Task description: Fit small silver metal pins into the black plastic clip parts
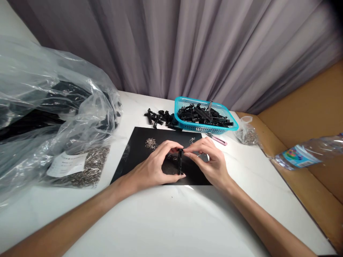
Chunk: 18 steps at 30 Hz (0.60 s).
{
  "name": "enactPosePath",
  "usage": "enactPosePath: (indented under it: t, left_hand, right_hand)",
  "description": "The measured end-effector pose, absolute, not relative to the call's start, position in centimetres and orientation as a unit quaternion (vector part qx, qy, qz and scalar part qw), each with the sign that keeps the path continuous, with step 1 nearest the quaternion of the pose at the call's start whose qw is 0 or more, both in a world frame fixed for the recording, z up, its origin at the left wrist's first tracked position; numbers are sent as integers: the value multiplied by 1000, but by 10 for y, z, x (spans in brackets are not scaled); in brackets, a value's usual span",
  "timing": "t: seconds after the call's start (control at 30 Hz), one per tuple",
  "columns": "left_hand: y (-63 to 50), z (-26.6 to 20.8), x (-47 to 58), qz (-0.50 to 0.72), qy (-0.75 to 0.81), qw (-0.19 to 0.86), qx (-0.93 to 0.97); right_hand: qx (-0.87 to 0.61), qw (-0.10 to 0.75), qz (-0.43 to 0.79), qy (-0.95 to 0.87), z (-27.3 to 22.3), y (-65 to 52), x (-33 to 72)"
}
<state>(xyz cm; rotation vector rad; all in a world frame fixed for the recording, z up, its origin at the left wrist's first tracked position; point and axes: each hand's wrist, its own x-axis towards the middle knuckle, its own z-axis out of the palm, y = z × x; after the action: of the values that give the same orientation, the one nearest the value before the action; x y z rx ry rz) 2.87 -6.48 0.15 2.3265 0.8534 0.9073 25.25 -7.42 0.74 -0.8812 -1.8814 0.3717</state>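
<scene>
My left hand (150,166) grips a slim black plastic part (180,162) by its two ends, thumb at the near end and fingertips at the far end. The part stands lengthwise over a black mat (128,160). At its far end, my right hand (211,159) pinches with thumb and forefinger, touching or almost touching the part. What those fingertips hold is too small to make out; a thin pale sliver shows below the forefinger. Small metal pieces (151,143) lie heaped on the mat behind my left hand, and several more (192,140) lie beyond my right hand.
A blue basket (209,130) of black parts stands at the back, with loose black parts (158,118) beside it. A pink-handled cutter (218,139) lies before it. Bags of metal pieces (92,167) and a large plastic bag (88,96) sit left; a small bag (247,134) and bottle (300,156) right.
</scene>
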Motion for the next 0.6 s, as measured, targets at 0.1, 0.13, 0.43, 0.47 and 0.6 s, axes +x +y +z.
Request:
enactPosePath:
  t: [0.1,0.13,0.43,0.47,0.6]
  left_hand:
    - [-64,1,29,334,313,252,853]
    - [-64,1,29,335,314,252,852]
    - [-62,-2,30,343,316,251,848]
    - [-62,-3,30,345,316,250,848]
    - [-61,-3,30,348,318,249,846]
  right_hand:
    - [-359,500,152,-773,6,-74,251]
    - [-357,504,149,-773,6,-74,250]
    - [-342,513,120,-778,3,-72,244]
    - [-341,515,111,-779,3,-72,243]
    - [-333,518,65,-785,0,-71,241]
